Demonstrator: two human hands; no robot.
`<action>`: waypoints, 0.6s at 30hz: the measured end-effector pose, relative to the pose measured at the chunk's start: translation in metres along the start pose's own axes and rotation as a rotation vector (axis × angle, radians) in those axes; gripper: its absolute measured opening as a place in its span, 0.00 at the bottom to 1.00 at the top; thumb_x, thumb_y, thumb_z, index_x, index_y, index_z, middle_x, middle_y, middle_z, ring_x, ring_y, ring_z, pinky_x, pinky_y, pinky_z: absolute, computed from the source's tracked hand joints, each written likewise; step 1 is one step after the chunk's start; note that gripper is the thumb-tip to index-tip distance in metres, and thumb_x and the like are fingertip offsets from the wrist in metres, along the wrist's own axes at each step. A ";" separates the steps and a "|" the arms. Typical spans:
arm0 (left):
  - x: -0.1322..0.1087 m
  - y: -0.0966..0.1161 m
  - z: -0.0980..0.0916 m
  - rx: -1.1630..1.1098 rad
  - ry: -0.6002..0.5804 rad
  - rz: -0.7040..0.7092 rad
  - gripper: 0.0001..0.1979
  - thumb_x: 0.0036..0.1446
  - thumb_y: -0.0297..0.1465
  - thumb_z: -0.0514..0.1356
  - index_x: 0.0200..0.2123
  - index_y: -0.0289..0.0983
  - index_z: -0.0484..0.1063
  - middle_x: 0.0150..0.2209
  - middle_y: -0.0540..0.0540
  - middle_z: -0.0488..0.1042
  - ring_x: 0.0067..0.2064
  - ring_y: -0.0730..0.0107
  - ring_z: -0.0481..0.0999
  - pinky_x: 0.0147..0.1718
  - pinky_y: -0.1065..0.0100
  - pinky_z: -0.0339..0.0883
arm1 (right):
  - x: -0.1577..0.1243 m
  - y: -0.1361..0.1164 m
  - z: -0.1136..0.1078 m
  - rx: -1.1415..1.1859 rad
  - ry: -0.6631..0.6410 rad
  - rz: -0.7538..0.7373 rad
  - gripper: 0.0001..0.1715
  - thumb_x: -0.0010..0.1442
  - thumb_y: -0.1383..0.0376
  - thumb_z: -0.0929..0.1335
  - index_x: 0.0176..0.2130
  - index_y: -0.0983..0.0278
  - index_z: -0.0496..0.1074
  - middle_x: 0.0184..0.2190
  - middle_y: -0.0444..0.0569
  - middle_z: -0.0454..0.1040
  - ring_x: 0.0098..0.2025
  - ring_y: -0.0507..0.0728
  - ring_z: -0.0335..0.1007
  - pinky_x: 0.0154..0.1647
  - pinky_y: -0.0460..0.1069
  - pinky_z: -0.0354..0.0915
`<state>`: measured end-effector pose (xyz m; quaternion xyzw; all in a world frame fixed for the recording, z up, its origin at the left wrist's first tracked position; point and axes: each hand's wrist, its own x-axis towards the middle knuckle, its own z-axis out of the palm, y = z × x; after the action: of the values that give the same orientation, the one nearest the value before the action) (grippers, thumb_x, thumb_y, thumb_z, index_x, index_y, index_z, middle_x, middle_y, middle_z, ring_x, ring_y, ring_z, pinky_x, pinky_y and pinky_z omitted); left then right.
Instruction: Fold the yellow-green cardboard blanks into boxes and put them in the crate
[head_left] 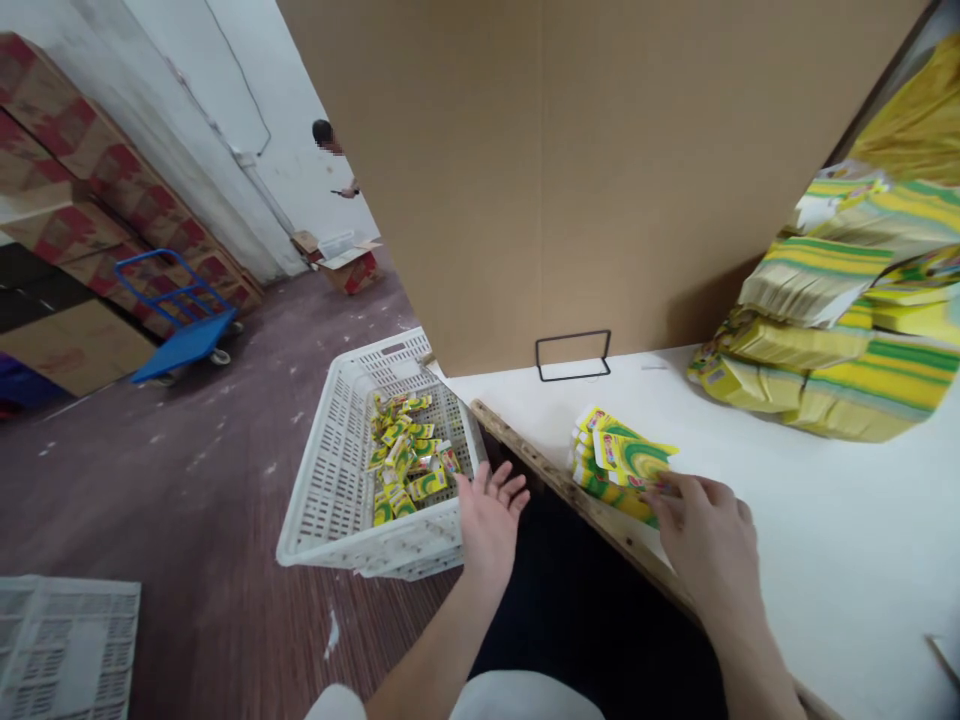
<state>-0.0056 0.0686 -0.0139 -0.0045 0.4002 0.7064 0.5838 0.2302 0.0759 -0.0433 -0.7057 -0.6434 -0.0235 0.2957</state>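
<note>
My left hand point(491, 515) hangs over the near right corner of a white slotted crate point(337, 480), fingers spread, palm up, holding nothing. Several small yellow-green folded cartons point(405, 455) lie in the crate. My right hand point(705, 535) rests on the white table point(825, 520), its fingertips pinching the top flat carton of a small stack of yellow-green carton blanks point(619, 460) near the table's edge.
A big pile of flat yellow-green blanks point(840, 330) fills the table's right. A tall cardboard sheet point(585, 170) stands behind, with a black wire bracket point(574, 356). On the floor: a blue cart point(184, 335), stacked boxes point(82, 200), another crate point(64, 645). A person point(334, 150) is far back.
</note>
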 end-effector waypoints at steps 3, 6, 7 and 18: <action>-0.003 -0.014 -0.005 0.099 -0.013 -0.072 0.17 0.71 0.41 0.49 0.52 0.35 0.66 0.40 0.40 0.79 0.30 0.67 0.79 0.28 0.68 0.72 | -0.001 0.006 0.011 0.023 0.002 -0.006 0.24 0.68 0.50 0.60 0.42 0.64 0.76 0.40 0.60 0.74 0.39 0.68 0.70 0.42 0.61 0.69; -0.002 -0.025 -0.010 0.172 -0.066 -0.094 0.18 0.65 0.40 0.60 0.52 0.34 0.68 0.39 0.42 0.79 0.29 0.71 0.77 0.26 0.71 0.71 | 0.000 0.008 0.010 0.051 0.000 -0.026 0.28 0.68 0.47 0.60 0.48 0.65 0.74 0.40 0.60 0.74 0.40 0.68 0.70 0.42 0.61 0.69; -0.001 -0.027 -0.010 0.192 -0.091 -0.088 0.21 0.61 0.41 0.64 0.52 0.34 0.69 0.39 0.42 0.79 0.29 0.71 0.77 0.26 0.72 0.70 | 0.001 0.009 0.009 0.048 -0.007 -0.032 0.30 0.68 0.46 0.60 0.51 0.66 0.74 0.41 0.61 0.74 0.40 0.68 0.70 0.42 0.61 0.69; -0.012 -0.028 -0.017 0.362 -0.173 -0.074 0.34 0.42 0.48 0.75 0.47 0.34 0.73 0.36 0.44 0.79 0.27 0.74 0.75 0.25 0.74 0.66 | 0.007 0.006 0.011 0.004 0.024 -0.084 0.26 0.69 0.50 0.59 0.40 0.63 0.77 0.36 0.57 0.74 0.34 0.65 0.69 0.38 0.59 0.68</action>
<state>0.0138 0.0486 -0.0359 0.1467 0.4685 0.5989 0.6327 0.2333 0.0871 -0.0523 -0.6774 -0.6688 -0.0432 0.3034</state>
